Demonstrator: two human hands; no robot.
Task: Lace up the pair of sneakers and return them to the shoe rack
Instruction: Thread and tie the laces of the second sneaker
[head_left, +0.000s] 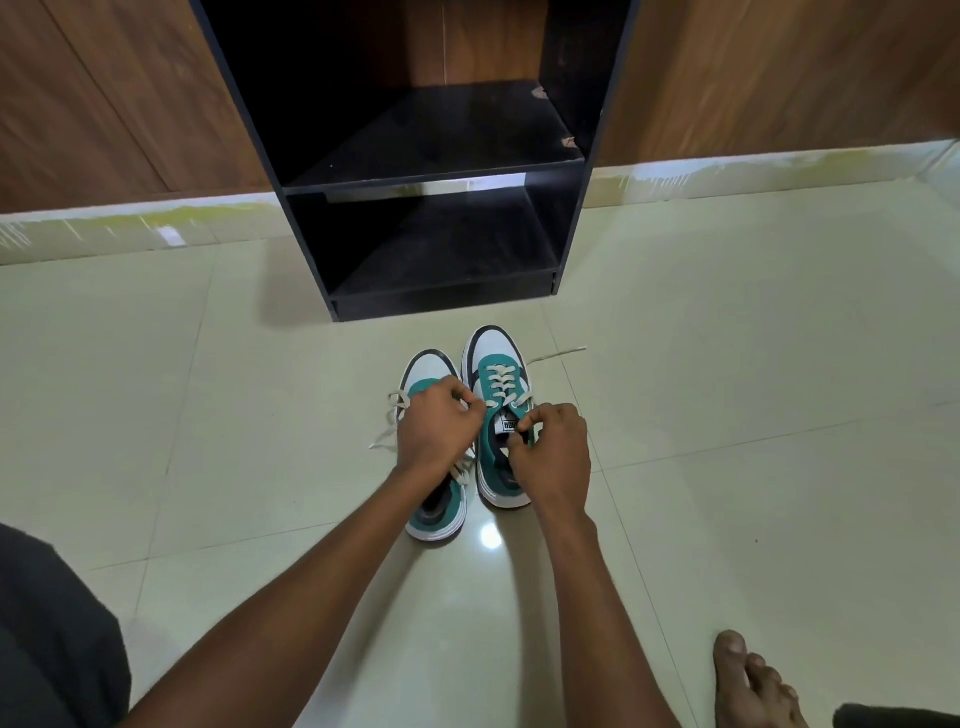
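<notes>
Head view of 2 teal-and-white sneakers standing side by side, toes toward the rack, on the pale tiled floor (727, 364) just in front of a black shoe rack (566, 218). The rack shows 2 open shelves, both dark, and stands against a wood-panelled wall (779, 73). The right sneaker (496, 374) sits slightly farther forward than the left sneaker (436, 514); its cream lace (501, 382) is threaded through several rows of eyelets, and 1 loose end trails across the tile to the right. The left hand (439, 434) is curled over the left sneaker, fingers pinched closed near the upper eyelets of the right sneaker; what it grips cannot be told. Loose lace of the left sneaker (387, 421) spills onto the floor beside that hand. The right hand (556, 452) is closed at the tongue and top eyelets of the right sneaker, fingertips pinching there. A bare foot (753, 680) rests on the tile at lower right, well apart from the shoes.
</notes>
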